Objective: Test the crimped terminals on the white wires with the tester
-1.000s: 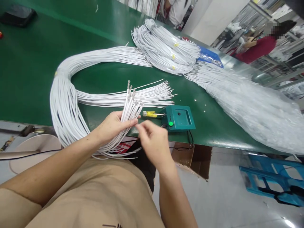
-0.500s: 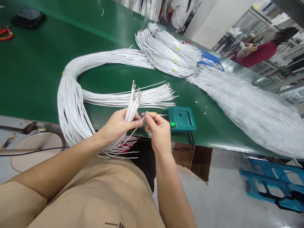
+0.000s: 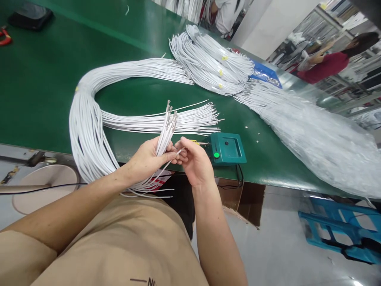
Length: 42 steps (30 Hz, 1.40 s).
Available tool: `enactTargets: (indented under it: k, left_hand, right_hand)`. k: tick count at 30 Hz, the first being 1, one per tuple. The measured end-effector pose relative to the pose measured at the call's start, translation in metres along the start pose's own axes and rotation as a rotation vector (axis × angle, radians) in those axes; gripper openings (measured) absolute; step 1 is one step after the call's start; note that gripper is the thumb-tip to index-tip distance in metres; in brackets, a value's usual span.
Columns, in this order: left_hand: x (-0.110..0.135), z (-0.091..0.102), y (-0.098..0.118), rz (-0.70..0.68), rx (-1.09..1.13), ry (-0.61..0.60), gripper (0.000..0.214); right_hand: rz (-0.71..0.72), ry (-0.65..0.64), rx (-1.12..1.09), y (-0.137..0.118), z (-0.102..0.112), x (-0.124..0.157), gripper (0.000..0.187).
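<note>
My left hand (image 3: 153, 159) is closed around a bundle of white wires (image 3: 165, 137), whose metal-tipped ends point up. One single white wire (image 3: 179, 152) slants out under its thumb toward my right hand (image 3: 195, 161). That hand is turned with the palm showing, its thumb lifted apart from half-curled fingers beside the wire's tip. Whether the fingertips touch the wire is hard to make out. Just beyond stands a green box-shaped device (image 3: 228, 149) with a round green button. A yellow-handled tool (image 3: 196, 142) lies partly hidden between hand and device.
A long curved bundle of white wires (image 3: 85, 107) lies on the green table (image 3: 143, 93). Farther back are a coiled wire bundle (image 3: 211, 59), a blue tray (image 3: 266, 73) and plastic-wrapped wires (image 3: 315, 131). A blue stool (image 3: 336, 230) stands right, and a person in red (image 3: 324, 67) is beyond.
My right hand has turned palm-up and its thumb has lifted off the wire it was pinching. The left hand keeps its hold on the bundle. The view has shifted slightly.
</note>
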<state>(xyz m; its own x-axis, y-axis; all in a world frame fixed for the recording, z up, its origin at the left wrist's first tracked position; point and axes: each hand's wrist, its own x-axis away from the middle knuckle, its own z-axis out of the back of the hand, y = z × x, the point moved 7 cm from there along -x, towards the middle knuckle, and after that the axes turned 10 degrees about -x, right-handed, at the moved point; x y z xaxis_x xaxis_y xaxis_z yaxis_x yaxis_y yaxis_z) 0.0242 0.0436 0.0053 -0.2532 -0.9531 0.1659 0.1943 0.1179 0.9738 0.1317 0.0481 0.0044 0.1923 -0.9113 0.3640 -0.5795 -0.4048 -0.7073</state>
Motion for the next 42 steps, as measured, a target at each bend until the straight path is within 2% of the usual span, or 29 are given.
enactTargets:
  k: [5, 9, 12, 14, 18, 22, 26, 28, 31, 36, 39, 42]
  left_hand:
    - [0.001, 0.007, 0.006, -0.031, -0.123, 0.062, 0.015]
    - [0.000, 0.008, 0.006, -0.025, -0.121, 0.073, 0.015]
    - [0.000, 0.008, 0.006, -0.013, -0.111, 0.076, 0.017]
    - [0.000, 0.008, 0.006, -0.018, -0.099, 0.065, 0.017]
    - [-0.001, 0.007, 0.005, -0.038, -0.047, 0.063, 0.019]
    - [-0.005, 0.002, 0.001, 0.021, 0.143, 0.003, 0.031]
    - [-0.013, -0.007, -0.001, 0.142, 0.309, -0.112, 0.046]
    - [-0.017, -0.010, -0.004, 0.189, 0.343, -0.149, 0.046]
    - [-0.024, -0.012, -0.008, 0.183, 0.337, -0.147, 0.044]
    - [-0.035, -0.012, -0.019, 0.158, 0.250, -0.090, 0.042]
    - [-0.039, -0.014, -0.022, 0.142, 0.196, -0.082, 0.041]
    - [-0.043, -0.014, -0.021, 0.107, 0.118, -0.070, 0.042]
  right_hand:
    - [-0.078, -0.034, -0.134, 0.010, 0.003, 0.002, 0.024]
    - [-0.108, -0.049, -0.234, 0.015, 0.006, 0.006, 0.021]
    - [-0.079, -0.048, -0.224, 0.015, 0.008, 0.008, 0.019]
    - [0.010, -0.006, -0.147, 0.011, 0.010, 0.009, 0.018]
    - [0.306, 0.153, 0.220, -0.006, 0.015, 0.016, 0.018]
    - [0.586, 0.223, 0.665, -0.021, 0.009, 0.024, 0.015]
    - [0.929, 0.201, 1.237, -0.026, -0.005, 0.030, 0.022]
    - [1.007, 0.128, 1.439, -0.024, -0.008, 0.028, 0.024]
    - [0.984, 0.055, 1.615, -0.029, -0.006, 0.022, 0.022]
    - [0.853, 0.120, 1.834, -0.060, 0.009, 0.011, 0.022]
    - [0.742, 0.017, 1.927, -0.065, 0.019, 0.000, 0.011]
    - [0.711, -0.039, 1.923, -0.066, 0.024, -0.005, 0.008]
